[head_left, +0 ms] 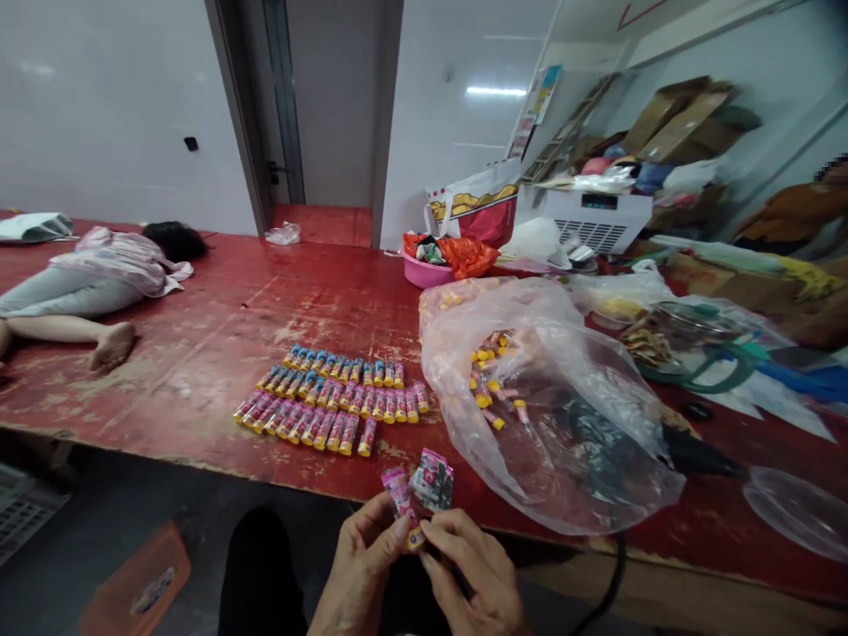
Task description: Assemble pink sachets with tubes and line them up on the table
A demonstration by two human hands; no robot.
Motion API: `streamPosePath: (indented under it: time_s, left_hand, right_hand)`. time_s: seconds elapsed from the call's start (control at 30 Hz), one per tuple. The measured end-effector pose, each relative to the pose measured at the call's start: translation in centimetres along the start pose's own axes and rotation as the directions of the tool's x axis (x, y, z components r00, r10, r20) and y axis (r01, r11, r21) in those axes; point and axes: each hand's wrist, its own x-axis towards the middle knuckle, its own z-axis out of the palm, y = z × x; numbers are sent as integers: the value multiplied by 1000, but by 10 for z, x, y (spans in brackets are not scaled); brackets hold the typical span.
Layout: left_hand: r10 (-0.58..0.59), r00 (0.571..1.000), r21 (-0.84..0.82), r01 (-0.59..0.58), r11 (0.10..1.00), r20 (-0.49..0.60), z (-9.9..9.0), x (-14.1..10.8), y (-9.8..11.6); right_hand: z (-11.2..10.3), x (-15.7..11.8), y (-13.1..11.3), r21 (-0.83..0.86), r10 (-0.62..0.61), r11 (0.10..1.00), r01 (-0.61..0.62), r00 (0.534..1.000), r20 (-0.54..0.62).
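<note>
Widest lane: bare red counter (199, 322) L of the tube rows (324, 402), btwn them & the lying person's foot (111, 346); more open top behind the rows, back twd the door (331, 106). A narrow front strip also runs btwn rows & near edge. Straight fwd of the L hand (361, 556) & R hand (473, 565), sachets (433, 480) sit just past the held tube (401, 503). Btwn rows' R end & the big clear bag (530, 459) it's v. tight. Bag blocks most of the R, bulging nr the edge; black cord (613, 583) hangs there. Pink basin (424, 274) stands behind the bag; green-handled jug (706, 331) crowds far R.
</note>
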Motion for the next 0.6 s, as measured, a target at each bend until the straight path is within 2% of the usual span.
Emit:
streamPosePath:
  time_s: [0.07,0.13,0.17,0.23,0.3,0.47,0.53,0.6]
  left_hand:
    - [55,998,76,-53,996,-21,-9,2,1]
    - [112,993,139,-108,984,-22,-20,5,-3]
    - [139,990,142,-136,980,-17,-25,6,-6]
    - [193,981,123,-190,974,-10,-35,10,-15]
    - [240,970,131,-235,963,-24,-44,13,-23]
    - [277,959,220,-258,941,-56,-61,20,-30]
    - [301,950,300,-264,917,-84,-74,20,-29]
    - [351,925,439,-259,861,-144,-96,17,-27]
  right_hand:
    - [-1,4,6,142,206,963,-228,966,157]
    - [1,13,11,246,418,845,-475,873,251]
    - [3,17,13,289,506,762,-580,811,294]
    - [11,26,13,349,619,594,-725,689,378]
    - [21,32,11,381,647,483,-788,614,452]
    - [42,41,13,391,695,401,-829,553,460]
    - [51,55,24,379,712,428,-821,564,419]
    - [60,78,44,330,731,507,-796,600,325]
